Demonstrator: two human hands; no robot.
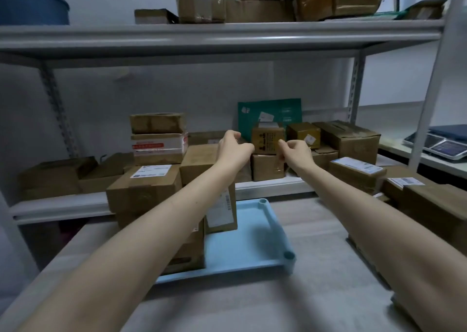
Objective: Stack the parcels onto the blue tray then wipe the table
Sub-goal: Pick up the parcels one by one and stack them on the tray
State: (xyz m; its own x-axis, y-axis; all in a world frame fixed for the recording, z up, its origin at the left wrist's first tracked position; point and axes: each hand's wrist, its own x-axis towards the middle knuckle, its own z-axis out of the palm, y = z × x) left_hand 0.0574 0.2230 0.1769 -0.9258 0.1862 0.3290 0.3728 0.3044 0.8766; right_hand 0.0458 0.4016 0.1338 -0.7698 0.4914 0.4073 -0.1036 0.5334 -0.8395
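**Entry: small brown parcel, on shelf, not yet lifted**

Location: the small brown parcel sits on top of another carton on the lower shelf, behind the blue tray. The tray's left half carries a stack of parcels.

Handling: I judge it light, stiff cardboard with slick tape, best held by opposite side faces.

Pose: arms outstretched, my left hand and right hand flank it, fingers loosely curled. The left grips nothing. The right's fingertips reach its edge, but I cannot tell whether they touch.

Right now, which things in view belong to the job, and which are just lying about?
Job: blue tray, stacked parcels on it, shelf parcels, table.
Lying about: scale, blue tub.
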